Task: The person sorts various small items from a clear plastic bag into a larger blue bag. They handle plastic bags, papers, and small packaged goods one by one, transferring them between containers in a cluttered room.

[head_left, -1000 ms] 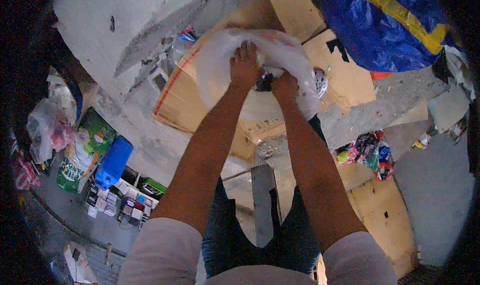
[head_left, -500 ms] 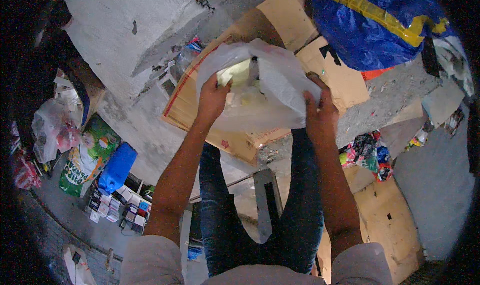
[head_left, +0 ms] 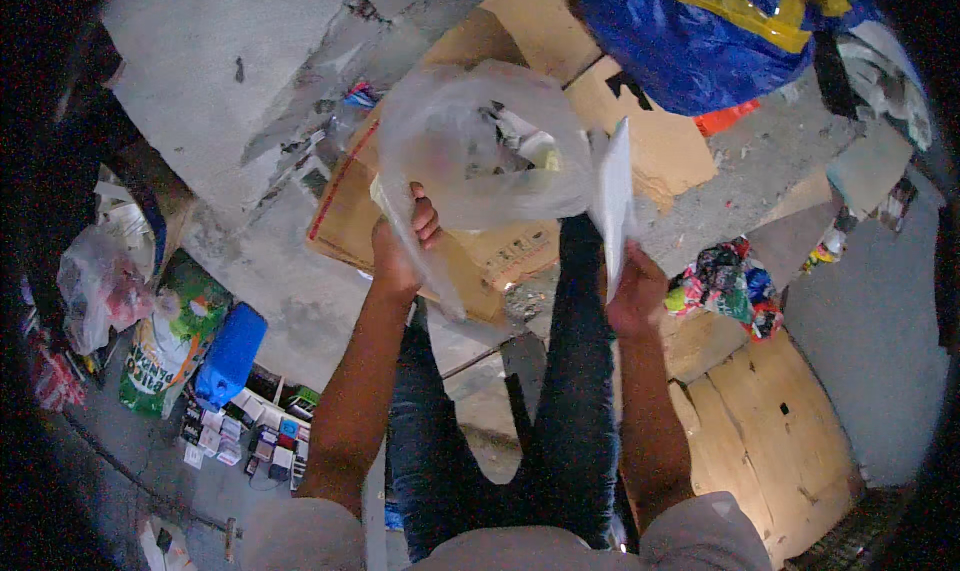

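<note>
A large translucent plastic bag lies over a flattened cardboard sheet in front of me, with pale and dark items, too unclear to name, showing inside. My left hand has its fingers curled round the bag's lower left side, partly behind the film. On the right, my right hand is closed on the lower end of a flat white piece held nearly upright beside the bag; whether it is separate from the bag I cannot tell.
A blue tarpaulin with a yellow stripe lies beyond at the right, above a colourful crumpled heap. At left are plastic bags, a green sack, a blue bundle and several small boxes. Cardboard lies at lower right.
My hands have come out of the bag's middle, down and farther apart. The right hand moved from the bag's right side to lower down, now holding the upright white piece.
</note>
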Motion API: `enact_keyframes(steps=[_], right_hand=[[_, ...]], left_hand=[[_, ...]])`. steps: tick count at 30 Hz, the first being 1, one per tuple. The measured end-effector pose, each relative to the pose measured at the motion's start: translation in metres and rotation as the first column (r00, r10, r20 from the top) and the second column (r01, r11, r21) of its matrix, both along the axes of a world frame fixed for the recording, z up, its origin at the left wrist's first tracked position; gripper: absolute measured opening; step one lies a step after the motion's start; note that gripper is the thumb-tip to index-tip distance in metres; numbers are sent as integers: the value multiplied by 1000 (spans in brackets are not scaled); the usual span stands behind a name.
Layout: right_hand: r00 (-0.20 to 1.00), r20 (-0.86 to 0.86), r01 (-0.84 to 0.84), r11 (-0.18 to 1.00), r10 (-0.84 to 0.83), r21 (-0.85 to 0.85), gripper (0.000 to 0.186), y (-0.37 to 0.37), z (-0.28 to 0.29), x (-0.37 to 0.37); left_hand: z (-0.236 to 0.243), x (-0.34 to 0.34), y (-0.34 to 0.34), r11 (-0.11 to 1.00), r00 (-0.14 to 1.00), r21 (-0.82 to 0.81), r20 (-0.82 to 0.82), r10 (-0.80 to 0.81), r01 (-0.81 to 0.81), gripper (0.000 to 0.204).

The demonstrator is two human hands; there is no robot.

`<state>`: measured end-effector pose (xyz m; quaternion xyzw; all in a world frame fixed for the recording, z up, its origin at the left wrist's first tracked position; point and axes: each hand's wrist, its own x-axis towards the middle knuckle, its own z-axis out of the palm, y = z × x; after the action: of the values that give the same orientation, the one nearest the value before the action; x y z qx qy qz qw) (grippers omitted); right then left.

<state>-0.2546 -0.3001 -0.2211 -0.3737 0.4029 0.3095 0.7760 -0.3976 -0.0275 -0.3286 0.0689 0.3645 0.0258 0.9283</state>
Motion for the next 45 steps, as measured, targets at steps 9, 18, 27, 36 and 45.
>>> enact_keyframes(steps=[9,18,27,36,45], right_hand=[[895,-413,428,580,-168,692,65,24,-16,-85],[959,-282,152,810,17,566,60,63,-1,-101],[954,-135,-189,886,267,423,62,57,-7,-91],[990,36,-138,903,135,407,40,12,-52,-71],[830,95,-412,720,549,-559,33,60,24,-27]], left_hand=[[122,54,-29,625,809,610,-46,-585,487,65],[143,50,-21,42,647,833,-396,-652,552,62],[136,27,-10,-5,624,866,-365,-691,501,45],[113,-34,30,690,831,465,-340,-440,555,40],[118,-64,48,775,814,414,-542,-210,476,45]])
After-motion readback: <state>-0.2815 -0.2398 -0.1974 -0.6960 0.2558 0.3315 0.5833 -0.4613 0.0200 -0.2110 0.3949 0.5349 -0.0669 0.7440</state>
